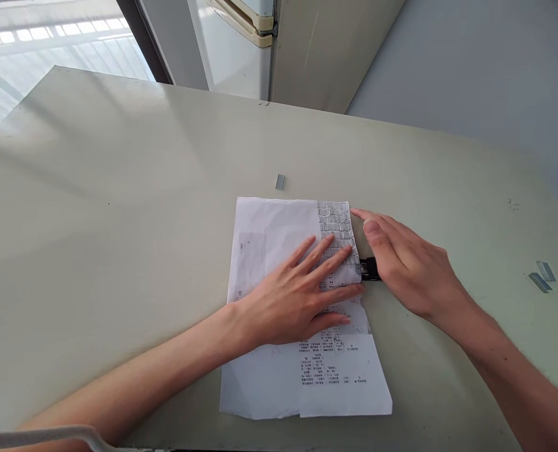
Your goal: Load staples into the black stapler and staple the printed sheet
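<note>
My left hand [302,295] lies flat on a stack of printed paper sheets [279,220], fingers spread towards the right edge. Along the upper right strip of the paper run dense rows of short dark lines that look like staples. Just right of that edge is my right hand [408,263], its fingers stretched out and the thumb raised. The index fingertip is at the paper's upper right corner. Under the palm sits a black stapler [369,269]; only its front end shows, meeting the paper's edge, and the rest is hidden by the hand.
A short staple strip [280,182] lies beyond the paper on the pale table [118,251]. Two more staple strips [541,281] are at the far right. Behind the table stand a refrigerator [326,50] and a grey wall [476,69]. A pale curved bar [71,432] crosses the lower left corner.
</note>
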The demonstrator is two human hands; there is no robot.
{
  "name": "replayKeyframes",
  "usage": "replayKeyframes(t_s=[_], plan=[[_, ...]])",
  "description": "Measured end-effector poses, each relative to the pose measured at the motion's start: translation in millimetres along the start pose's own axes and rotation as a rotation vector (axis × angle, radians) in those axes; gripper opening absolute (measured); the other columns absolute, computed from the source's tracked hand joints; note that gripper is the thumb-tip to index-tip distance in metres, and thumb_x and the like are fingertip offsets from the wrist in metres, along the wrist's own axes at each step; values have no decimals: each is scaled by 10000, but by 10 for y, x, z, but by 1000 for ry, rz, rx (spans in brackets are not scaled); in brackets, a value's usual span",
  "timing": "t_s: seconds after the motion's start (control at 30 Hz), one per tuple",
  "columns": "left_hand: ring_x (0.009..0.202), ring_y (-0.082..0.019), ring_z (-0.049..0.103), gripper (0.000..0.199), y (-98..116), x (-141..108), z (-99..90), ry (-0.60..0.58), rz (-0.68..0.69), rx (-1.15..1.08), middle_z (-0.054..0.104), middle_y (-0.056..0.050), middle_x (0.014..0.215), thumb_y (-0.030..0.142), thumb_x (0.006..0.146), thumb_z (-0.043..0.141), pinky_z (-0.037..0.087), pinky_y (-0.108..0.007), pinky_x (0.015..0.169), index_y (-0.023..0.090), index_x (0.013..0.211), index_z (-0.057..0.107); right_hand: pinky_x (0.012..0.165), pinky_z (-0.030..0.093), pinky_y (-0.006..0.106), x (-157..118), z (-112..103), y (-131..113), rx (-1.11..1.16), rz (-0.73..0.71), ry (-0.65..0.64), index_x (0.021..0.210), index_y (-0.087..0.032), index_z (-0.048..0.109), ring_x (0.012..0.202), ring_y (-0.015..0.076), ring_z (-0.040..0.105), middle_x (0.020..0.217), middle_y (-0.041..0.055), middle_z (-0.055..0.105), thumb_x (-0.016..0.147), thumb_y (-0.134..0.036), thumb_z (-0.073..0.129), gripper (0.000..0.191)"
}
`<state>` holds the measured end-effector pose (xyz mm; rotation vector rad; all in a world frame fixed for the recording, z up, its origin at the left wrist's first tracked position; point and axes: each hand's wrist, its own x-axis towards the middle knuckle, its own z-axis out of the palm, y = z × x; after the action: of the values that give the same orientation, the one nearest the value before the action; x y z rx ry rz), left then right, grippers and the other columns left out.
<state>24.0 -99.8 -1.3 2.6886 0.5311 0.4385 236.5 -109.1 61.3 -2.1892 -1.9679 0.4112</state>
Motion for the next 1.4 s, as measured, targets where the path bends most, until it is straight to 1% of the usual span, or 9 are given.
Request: replayKeyframes(t_s=[0.37, 0.53, 0.63, 0.8, 0.9, 1.03, 1.17, 1.3, 1.4], plan=[[1659, -361, 100, 529, 12, 1, -3, -9, -8, 4, 185, -74, 1789, 514, 1104, 493, 140, -592, 1352, 271, 1572, 539, 1054, 582, 528, -7, 87, -20, -84, -79, 56, 1463, -315, 634, 1398, 315, 625, 1504, 27, 675, 1127, -468, 280, 512], [1665, -346, 71, 533, 16, -13, 27, -4, -9, -10, 224, -74, 1782, 506, 1108, 488, 145, -615, 1348, 290, 1596, 499, 991, 582, 569, -36, 264, -47, -246, -156, 197, 1469, -232, 649, 1358, 377, 641, 1485, 139, 675, 1129, -408, 307, 514], [1663, -350, 88, 531, 17, -26, 51, 11, -9, -16, 267, -95, 1768, 507, 1107, 488, 162, -608, 1350, 271, 1582, 520, 923, 595, 558, -57, 357, -55, -329, -204, 226, 1477, -202, 650, 1351, 406, 631, 1498, 180, 654, 1133, -375, 308, 514], [1659, -361, 109, 522, -8, -17, 75, 33, 3, -21, 243, -104, 1773, 493, 1107, 497, 172, -605, 1349, 261, 1572, 537, 863, 601, 515, -12, 387, -41, -300, -198, 239, 1469, -239, 657, 1319, 393, 650, 1508, 157, 651, 1128, -382, 332, 493], [1658, -366, 97, 522, -45, -6, 78, 19, 3, -13, 183, -102, 1786, 489, 1107, 500, 157, -604, 1350, 259, 1574, 537, 934, 586, 539, 50, 315, 1, -157, -152, 182, 1479, -276, 641, 1339, 373, 644, 1511, 101, 662, 1132, -427, 307, 505], [1657, -356, 88, 524, -101, -4, 60, -6, 2, 3, 172, -74, 1789, 510, 1103, 506, 139, -590, 1355, 278, 1571, 543, 1054, 538, 541, 77, 190, 115, 154, -59, 161, 1446, -354, 637, 1360, 322, 640, 1486, 19, 686, 1140, -515, 264, 509], [1657, -351, 72, 528, -148, -9, 25, -34, -14, 21, 137, -39, 1794, 519, 1108, 489, 150, -585, 1355, 304, 1590, 517, 1067, 539, 480, 43, 127, 266, 391, -109, 218, 1331, -310, 694, 1295, 283, 679, 1398, 51, 731, 1133, -558, 304, 503], [1654, -365, 75, 526, -225, -59, -22, -43, -36, 40, 95, -7, 1795, 517, 1103, 504, 165, -603, 1350, 343, 1599, 502, 895, 583, 409, 35, 135, 571, 349, -212, 177, 1176, -282, 738, 1100, 262, 751, 1218, 58, 793, 1128, -545, 349, 472], [1655, -362, 87, 517, -317, -173, -96, -68, -65, 75, 113, 0, 1795, 507, 1106, 502, 194, -619, 1340, 357, 1601, 495, 752, 574, 363, 76, 191, 890, 287, -325, 123, 1182, -298, 725, 989, 251, 757, 1170, 54, 796, 1102, -552, 439, 391]])
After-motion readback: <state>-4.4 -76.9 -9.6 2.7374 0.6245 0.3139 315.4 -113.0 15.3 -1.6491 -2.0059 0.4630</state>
